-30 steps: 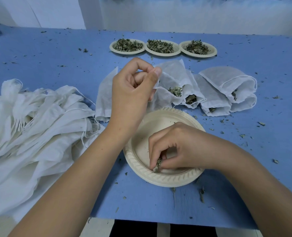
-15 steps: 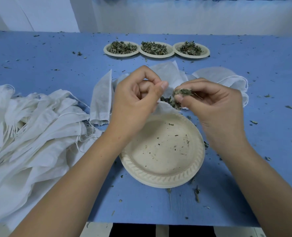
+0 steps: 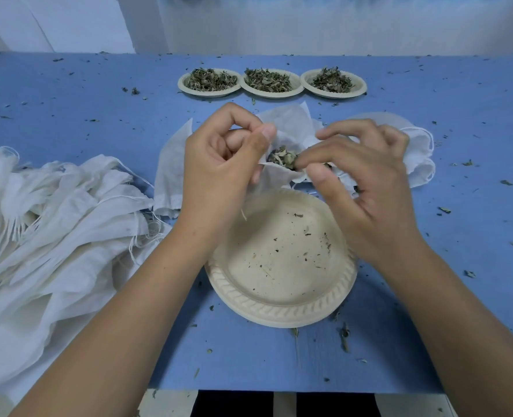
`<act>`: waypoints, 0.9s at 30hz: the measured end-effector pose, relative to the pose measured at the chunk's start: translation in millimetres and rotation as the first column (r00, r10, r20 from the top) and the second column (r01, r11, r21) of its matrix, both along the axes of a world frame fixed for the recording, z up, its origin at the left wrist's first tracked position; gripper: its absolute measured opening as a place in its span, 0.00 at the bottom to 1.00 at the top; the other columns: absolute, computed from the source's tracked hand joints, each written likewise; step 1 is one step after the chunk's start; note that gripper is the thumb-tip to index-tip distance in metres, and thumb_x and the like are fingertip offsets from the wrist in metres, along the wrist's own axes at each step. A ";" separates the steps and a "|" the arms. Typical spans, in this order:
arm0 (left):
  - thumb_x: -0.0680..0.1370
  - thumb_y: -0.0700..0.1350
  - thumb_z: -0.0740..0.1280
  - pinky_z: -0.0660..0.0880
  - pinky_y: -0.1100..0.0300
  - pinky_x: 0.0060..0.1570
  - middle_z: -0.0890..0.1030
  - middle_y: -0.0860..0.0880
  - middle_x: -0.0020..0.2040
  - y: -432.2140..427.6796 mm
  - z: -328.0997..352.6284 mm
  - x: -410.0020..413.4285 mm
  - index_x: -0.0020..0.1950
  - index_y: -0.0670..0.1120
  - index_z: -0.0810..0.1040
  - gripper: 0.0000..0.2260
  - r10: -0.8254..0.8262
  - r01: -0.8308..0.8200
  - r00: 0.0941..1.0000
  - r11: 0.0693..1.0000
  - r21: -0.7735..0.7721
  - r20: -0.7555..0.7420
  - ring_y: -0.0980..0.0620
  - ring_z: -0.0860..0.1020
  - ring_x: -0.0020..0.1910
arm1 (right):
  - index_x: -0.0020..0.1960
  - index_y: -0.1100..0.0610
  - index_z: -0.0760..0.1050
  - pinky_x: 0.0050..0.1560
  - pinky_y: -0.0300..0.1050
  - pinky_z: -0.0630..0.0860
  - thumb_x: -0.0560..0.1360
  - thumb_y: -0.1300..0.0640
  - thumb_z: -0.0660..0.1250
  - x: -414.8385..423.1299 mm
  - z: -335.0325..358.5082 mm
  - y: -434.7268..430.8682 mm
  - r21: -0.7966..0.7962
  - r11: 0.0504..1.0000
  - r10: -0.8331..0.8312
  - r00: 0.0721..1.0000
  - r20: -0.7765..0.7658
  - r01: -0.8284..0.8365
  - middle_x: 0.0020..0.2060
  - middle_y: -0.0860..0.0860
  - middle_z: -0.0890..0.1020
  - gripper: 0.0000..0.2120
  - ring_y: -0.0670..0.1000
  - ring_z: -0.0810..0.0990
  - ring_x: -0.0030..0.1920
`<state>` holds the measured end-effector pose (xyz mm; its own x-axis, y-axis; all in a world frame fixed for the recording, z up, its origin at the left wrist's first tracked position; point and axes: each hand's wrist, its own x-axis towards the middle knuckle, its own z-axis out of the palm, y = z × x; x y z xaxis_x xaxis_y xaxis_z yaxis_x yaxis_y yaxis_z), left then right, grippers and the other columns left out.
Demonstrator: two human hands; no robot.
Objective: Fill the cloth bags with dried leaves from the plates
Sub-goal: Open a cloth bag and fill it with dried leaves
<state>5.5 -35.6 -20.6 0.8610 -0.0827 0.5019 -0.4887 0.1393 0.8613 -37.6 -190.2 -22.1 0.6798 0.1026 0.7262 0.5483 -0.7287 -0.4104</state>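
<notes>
My left hand (image 3: pixel 225 158) pinches the rim of a white cloth bag (image 3: pixel 288 124) and holds its mouth up and open above the near plate (image 3: pixel 279 305). A clump of dried leaves (image 3: pixel 282 158) sits in that mouth. My right hand (image 3: pixel 360 182) hovers at the mouth with its fingers loosely spread, fingertips touching the clump and thumb apart below it. The near plate holds only crumbs. Three far plates (image 3: pixel 268 93) are heaped with dried leaves.
A big pile of empty white cloth bags (image 3: pixel 53 221) with drawstrings covers the table's left side. One flat bag (image 3: pixel 171 170) lies left of my left hand. Filled bags (image 3: pixel 417 158) lie behind my right hand. Leaf crumbs dot the blue table (image 3: pixel 459 266).
My right hand picked up leaves from the near plate, carried them up to the bag mouth and loosened its pinch there. My left hand kept holding the bag open.
</notes>
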 end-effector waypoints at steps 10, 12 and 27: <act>0.78 0.37 0.67 0.64 0.63 0.23 0.68 0.47 0.23 -0.5 -0.2 -0.1 0.38 0.46 0.72 0.10 -0.029 0.029 1.000 0.996 0.083 0.003 0.56 0.63 0.21 | 0.41 0.54 0.81 0.66 0.58 0.55 0.76 0.53 0.61 0.4 -0.6 -2.3 -0.090 0.994 0.064 0.995 0.076 -0.057 0.43 0.41 0.83 0.11 0.50 0.74 0.63; 0.78 0.38 0.67 0.64 0.62 0.24 0.69 0.38 0.25 -0.1 -0.6 0.5 0.38 0.46 0.72 0.10 -0.006 0.004 1.000 0.997 0.081 0.018 0.54 0.64 0.22 | 0.45 0.55 0.83 0.65 0.57 0.56 0.76 0.53 0.60 -0.8 1.1 -2.6 -0.094 0.995 0.036 0.991 0.130 -0.024 0.46 0.42 0.83 0.13 0.50 0.75 0.63; 0.77 0.39 0.69 0.67 0.53 0.26 0.74 0.47 0.25 -5.8 4.6 -10.8 0.39 0.48 0.75 0.09 0.029 -0.085 0.976 0.963 0.256 0.214 0.49 0.69 0.23 | 0.37 0.64 0.78 0.24 0.49 0.73 0.69 0.69 0.64 3.2 -1.1 12.9 -0.370 0.929 -0.023 1.000 0.008 0.025 0.30 0.55 0.79 0.06 0.58 0.76 0.28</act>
